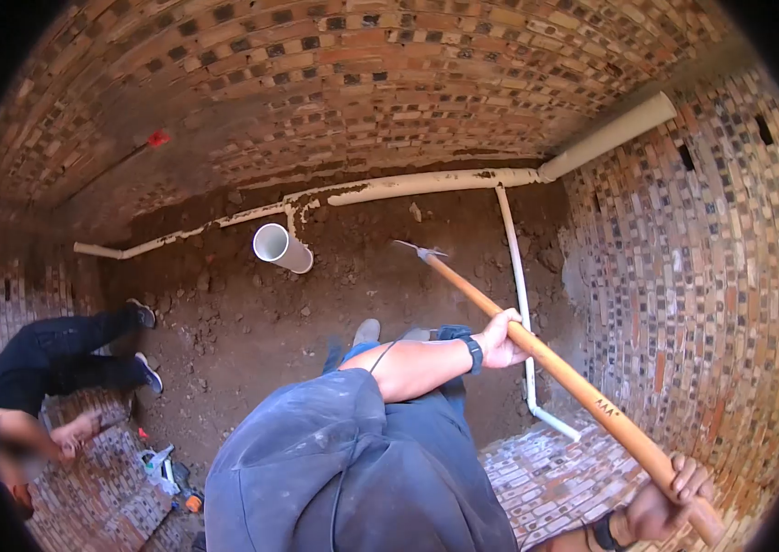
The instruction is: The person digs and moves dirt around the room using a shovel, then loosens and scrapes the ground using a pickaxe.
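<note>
A pickaxe (562,372) with a long wooden handle slants from the dirt in the middle down to the lower right. My left hand (503,339) wraps round the handle partway along, its wrist wearing a dark watch. Close to the handle's butt end, my right hand (672,500) is closed on the wood, with a dark band at that wrist. The narrow metal head (422,250) is over the dirt floor (343,290), between the upright pipe and the thin white pipe. I cannot tell whether it touches the soil.
A wide pipe stub (283,248) rises from the dirt. A long pale pipe (435,184) follows the back brick wall (362,92); a thin white pipe (518,276) runs along the right side. Another person (49,368) is at the left, near several tools (167,474).
</note>
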Tool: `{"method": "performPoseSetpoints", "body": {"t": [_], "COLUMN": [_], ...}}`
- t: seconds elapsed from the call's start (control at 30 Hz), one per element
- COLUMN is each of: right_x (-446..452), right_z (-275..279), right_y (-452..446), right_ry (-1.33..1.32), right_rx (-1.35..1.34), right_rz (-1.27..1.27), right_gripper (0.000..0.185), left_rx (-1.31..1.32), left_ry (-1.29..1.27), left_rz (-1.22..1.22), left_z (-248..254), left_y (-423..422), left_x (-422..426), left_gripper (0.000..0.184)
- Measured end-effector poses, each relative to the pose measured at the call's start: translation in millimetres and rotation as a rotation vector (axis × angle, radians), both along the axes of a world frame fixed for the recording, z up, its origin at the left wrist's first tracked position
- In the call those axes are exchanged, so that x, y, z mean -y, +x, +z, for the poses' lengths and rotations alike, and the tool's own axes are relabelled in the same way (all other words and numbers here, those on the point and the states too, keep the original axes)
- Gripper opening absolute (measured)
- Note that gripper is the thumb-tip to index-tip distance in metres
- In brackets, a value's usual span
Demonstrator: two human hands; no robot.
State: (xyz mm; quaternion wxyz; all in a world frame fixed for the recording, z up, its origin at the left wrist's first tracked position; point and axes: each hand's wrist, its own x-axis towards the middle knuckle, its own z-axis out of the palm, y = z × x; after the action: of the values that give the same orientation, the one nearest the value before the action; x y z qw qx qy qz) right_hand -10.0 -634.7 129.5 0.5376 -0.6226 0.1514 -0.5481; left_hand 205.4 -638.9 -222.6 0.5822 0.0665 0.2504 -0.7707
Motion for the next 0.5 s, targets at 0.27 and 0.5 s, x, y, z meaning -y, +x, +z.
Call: {"method": "performPoseSetpoints", "body": {"t": [0.27,0.5], "right_x": [117,250], "right_z": [0,-66], "right_y": [119,203], "right_ry": [-0.073,-0.115], "right_rx": [0.172,0.107], "right_rz": [0.324,0.473], "right_gripper": [0.017,0.013], "left_rx": [0.279,1.96], "left_ry": [0.0,0.383], "left_rz": [-0.111,-0.442], "left_z": [-2,-97], "left_y": [64,160], "left_x": [86,-66], "left_gripper": [0.044,0.036]}}
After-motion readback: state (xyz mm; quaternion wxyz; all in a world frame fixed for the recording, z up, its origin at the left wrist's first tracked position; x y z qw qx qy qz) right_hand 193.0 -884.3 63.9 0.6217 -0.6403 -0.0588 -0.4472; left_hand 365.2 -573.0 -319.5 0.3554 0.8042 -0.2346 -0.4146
